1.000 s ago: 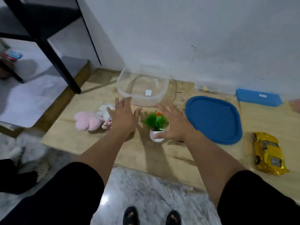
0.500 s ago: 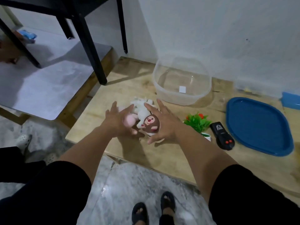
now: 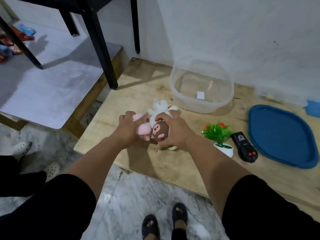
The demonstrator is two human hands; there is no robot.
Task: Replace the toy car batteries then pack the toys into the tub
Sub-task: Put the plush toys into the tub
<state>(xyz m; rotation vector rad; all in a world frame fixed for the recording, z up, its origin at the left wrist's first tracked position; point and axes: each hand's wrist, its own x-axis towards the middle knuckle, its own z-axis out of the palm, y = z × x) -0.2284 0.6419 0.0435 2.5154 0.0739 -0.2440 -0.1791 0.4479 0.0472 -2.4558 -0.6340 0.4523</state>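
My left hand [image 3: 131,125] grips a pink plush toy [image 3: 142,129] on the wooden board [image 3: 131,94]. My right hand [image 3: 173,130] is curled round a brown round-faced plush toy [image 3: 160,132]. A white plush toy [image 3: 160,108] lies between and just beyond both hands, touching them. The clear plastic tub [image 3: 201,85] stands beyond the toys with nothing in it. A black remote control [image 3: 244,146] lies to the right. The toy car is out of view.
A small potted plastic plant [image 3: 219,137] stands right of my right hand. The tub's blue lid [image 3: 282,134] lies at the far right. Black table legs [image 3: 102,45] stand at the board's back left corner. My sandalled feet [image 3: 164,222] are below the board's edge.
The view swung left, so the yellow car left the frame. Both hands moved from above the plant to the plush toys and closed round them.
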